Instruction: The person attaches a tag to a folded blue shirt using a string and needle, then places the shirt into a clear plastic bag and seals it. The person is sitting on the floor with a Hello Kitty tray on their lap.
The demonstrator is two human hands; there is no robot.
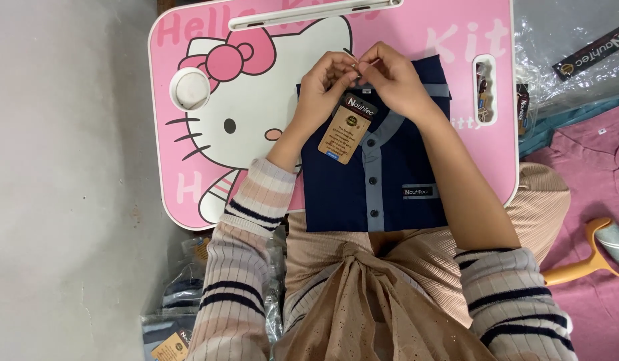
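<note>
Seen from above, a person sits with a low pink lap table across their legs. Nearest the camera are the person's knees under beige cloth (363, 294) and two forearms in striped knit sleeves (246, 220), pale pink and cream with dark bands.

On the near half of the lap table (449, 40) lies a folded dark blue shirt (403, 160). It is flat and face up, with a lighter blue strip down the buttoned front and a small label on the chest. Its near edge hangs just over the table's near rim, and its collar points away from the person.

Both hands meet at the collar. The left hand (326, 83) has its fingers bunched and curled, the fingertips pinched narrow at the top of a brown card tag (347, 130) that lies on the shirt just below the hand. The right hand (396, 77) is close beside it, its fingertips also pinched narrow, touching the left hand's fingertips. What passes between the fingertips is too small to tell.

The table top bears a cartoon cat with a pink bow. There is a round white cup holder (190, 89) at the person's left, a slot handle (484, 90) at the right, and a white groove (309, 15) along the far edge.

To the right lie a pink shirt (596, 174), a yellow-handled tool (593, 257) and clear plastic bags (563, 40). At lower left, bagged shirts (176, 321) rest on the grey floor (62, 167).
</note>
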